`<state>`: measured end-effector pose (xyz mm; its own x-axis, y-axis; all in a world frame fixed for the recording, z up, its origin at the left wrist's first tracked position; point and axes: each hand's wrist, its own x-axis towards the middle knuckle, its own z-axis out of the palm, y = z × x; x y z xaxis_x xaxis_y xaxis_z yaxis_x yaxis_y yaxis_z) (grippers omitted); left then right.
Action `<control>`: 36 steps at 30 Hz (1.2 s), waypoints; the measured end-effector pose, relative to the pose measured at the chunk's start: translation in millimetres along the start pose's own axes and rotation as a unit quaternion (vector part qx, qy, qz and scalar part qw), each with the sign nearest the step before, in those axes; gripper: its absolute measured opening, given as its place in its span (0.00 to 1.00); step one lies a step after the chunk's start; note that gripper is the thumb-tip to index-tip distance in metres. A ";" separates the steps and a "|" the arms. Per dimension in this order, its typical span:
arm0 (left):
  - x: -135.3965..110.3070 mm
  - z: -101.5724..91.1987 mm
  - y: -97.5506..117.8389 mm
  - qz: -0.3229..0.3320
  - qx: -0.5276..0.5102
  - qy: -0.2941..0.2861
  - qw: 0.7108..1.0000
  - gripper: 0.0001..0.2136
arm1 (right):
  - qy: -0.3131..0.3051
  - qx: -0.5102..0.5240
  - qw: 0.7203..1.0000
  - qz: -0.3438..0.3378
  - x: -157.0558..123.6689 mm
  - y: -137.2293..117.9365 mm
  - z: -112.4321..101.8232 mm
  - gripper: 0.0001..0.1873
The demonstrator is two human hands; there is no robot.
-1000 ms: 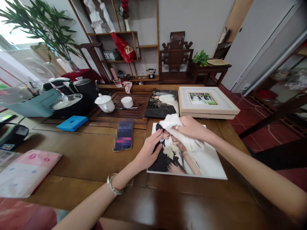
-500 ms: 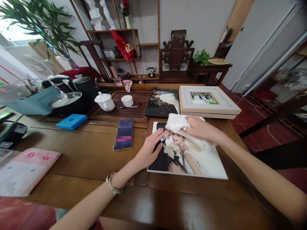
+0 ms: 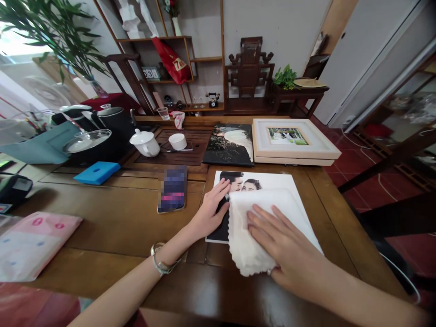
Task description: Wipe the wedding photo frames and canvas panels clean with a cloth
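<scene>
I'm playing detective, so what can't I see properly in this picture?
In the head view:
Most of the lower half of the photo: hidden by the white cloth and the right hand.
What the phone shows: partly blurred into blocks.
Inside the white lidded cup: hidden by its lid.
The left end of the pink-and-white packet: cut off by the left edge.

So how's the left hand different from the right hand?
The left hand touches the photo directly; the right hand lies on the white cloth. A bracelet sits behind the left hand; none shows behind the right hand. Both are open, palm down.
</scene>
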<state>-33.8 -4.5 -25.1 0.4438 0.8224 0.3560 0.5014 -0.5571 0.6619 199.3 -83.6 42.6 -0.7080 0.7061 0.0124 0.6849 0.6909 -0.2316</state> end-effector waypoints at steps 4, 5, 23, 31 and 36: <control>-0.2 -1.0 0.9 -0.005 0.006 -0.006 1.000 0.23 | 0.029 -0.006 0.998 0.060 16.4 32.5 -4.0 0.39; -0.3 -1.5 1.2 -0.007 0.006 -0.009 1.000 0.23 | 0.044 -0.015 0.996 0.082 24.5 44.1 -4.5 0.39; 1.3 0.9 5.2 0.012 -0.017 0.027 0.999 0.23 | 0.079 -0.054 0.995 0.004 -2.8 32.4 12.7 0.42; 2.0 -0.2 4.7 -0.012 -0.005 0.011 1.000 0.24 | 0.075 -0.103 0.981 0.144 32.1 68.3 -0.4 0.35; 1.8 0.3 -1.1 -0.028 -0.031 0.012 0.999 0.23 | 0.034 -0.072 0.997 0.013 18.1 4.8 9.9 0.39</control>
<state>-33.3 -2.4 -25.5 0.3977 0.8547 0.3337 0.4778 -0.5034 0.7199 188.1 -69.0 32.1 -0.6795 0.7297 0.0755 0.7241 0.6837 -0.0905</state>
